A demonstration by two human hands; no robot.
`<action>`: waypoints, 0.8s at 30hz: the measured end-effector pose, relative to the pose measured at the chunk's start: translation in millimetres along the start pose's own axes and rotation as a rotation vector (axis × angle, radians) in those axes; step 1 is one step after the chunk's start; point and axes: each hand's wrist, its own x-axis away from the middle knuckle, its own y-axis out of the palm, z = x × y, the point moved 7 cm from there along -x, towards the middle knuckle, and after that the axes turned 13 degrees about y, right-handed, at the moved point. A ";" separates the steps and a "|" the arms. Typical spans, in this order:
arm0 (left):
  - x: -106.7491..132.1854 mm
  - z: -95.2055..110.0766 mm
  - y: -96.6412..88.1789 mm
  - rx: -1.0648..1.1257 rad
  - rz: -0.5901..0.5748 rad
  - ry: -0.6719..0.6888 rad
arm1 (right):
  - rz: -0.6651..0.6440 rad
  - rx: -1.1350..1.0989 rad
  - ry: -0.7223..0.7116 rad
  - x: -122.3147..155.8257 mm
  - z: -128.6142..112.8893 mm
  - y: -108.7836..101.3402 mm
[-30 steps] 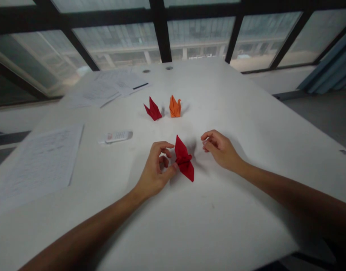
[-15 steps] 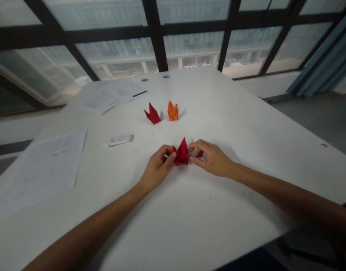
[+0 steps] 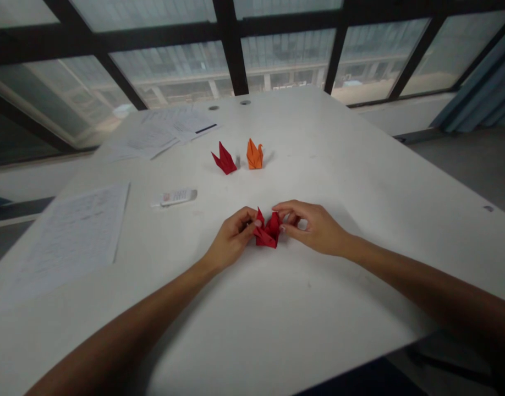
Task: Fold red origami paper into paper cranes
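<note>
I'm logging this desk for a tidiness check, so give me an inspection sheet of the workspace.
Surface: white table, with two round grommet holes near its far edge.
Job's things: red folded paper figure, held low over the table between both hands.
Clutter: second red figure and orange figure standing side by side, apart; small white labelled item; printed sheet at left; more papers at the far left.
Grippers: left hand and right hand pinch the figure from either side.
Cables: nothing seen.
Surroundings: black-framed windows behind; blue curtain at right.
</note>
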 end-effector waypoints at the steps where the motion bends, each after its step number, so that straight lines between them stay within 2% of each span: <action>1: 0.4 -0.3 -0.2 -0.016 -0.006 0.005 | -0.012 -0.017 0.018 -0.5 1.2 0.3; 4: 1.3 0.2 -4.5 -0.099 -0.004 0.042 | -0.026 -0.047 0.042 -1.9 2.7 -3.3; 7: 1.3 1.5 -10.3 -0.165 0.011 0.090 | 0.112 -0.022 0.048 -4.4 5.5 -20.2; 9: 0.9 1.2 -11.0 -0.177 -0.003 0.098 | 0.165 -0.004 0.108 -6.9 12.6 -26.8; 11: 0.6 0.8 -7.8 -0.157 -0.042 0.081 | 0.104 -0.031 0.201 -9.8 22.3 -21.6; 13: 0.7 1.6 -3.5 -0.115 -0.071 0.042 | 0.012 -0.125 0.262 -11.3 28.8 -10.0; 15: 1.8 3.0 -1.0 -0.070 -0.063 -0.030 | -0.021 -0.251 0.282 -11.7 31.0 -0.7; 20: 9.8 1.7 2.1 -0.011 -0.036 -0.245 | 0.102 -0.485 0.368 -9.5 34.2 0.1; 24: 13.1 -2.0 1.9 0.025 -0.046 -0.259 | 0.129 -0.526 0.408 -9.2 32.6 -9.1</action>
